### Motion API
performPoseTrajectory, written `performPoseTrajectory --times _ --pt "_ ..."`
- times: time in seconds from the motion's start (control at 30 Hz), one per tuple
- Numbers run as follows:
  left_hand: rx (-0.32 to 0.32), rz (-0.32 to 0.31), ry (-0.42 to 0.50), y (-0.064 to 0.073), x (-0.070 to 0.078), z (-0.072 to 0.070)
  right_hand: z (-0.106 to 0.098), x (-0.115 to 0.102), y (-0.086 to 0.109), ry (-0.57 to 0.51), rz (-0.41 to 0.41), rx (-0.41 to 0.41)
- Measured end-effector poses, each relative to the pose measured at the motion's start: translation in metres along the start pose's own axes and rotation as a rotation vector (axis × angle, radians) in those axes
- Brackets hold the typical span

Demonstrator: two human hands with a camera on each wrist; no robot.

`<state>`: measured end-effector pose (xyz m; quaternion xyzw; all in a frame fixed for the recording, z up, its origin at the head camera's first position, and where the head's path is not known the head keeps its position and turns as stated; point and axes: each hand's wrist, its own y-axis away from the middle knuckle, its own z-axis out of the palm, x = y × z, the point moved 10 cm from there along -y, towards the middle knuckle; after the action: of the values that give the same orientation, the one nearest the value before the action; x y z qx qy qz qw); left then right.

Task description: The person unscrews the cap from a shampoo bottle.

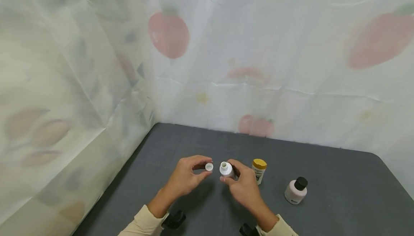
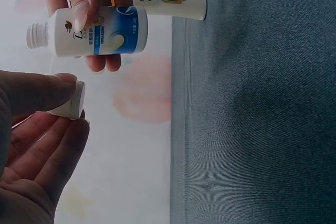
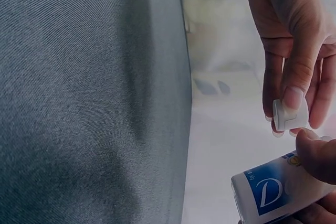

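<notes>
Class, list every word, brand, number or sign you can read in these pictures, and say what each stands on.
"D": large letter on the held bottle.
Other print on the held bottle: small Chinese characters, too small to read surely.
Print on the yellow-capped bottle: too small and blurred.
Label on the pink bottle: too small.

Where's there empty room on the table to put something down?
The gray table has bare patches right of the black-capped bottle and between the left hand and the back sheet. It's crowded where the right hand holds the white bottle near the yellow-capped bottle.
</notes>
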<state>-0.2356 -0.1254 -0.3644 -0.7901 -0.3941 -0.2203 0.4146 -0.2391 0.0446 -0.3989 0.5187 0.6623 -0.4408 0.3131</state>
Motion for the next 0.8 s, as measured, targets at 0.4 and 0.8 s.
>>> performPoseTrajectory --times 0.4,0.8 --pt "0.004 0.018 -0.006 0.002 -0.006 0.007 0.004 0.006 -0.002 -0.057 0.0 -0.006" --pt "-0.021 -0.011 -0.025 0.006 -0.014 0.016 0.007 0.016 -0.004 -0.125 0.028 0.0"
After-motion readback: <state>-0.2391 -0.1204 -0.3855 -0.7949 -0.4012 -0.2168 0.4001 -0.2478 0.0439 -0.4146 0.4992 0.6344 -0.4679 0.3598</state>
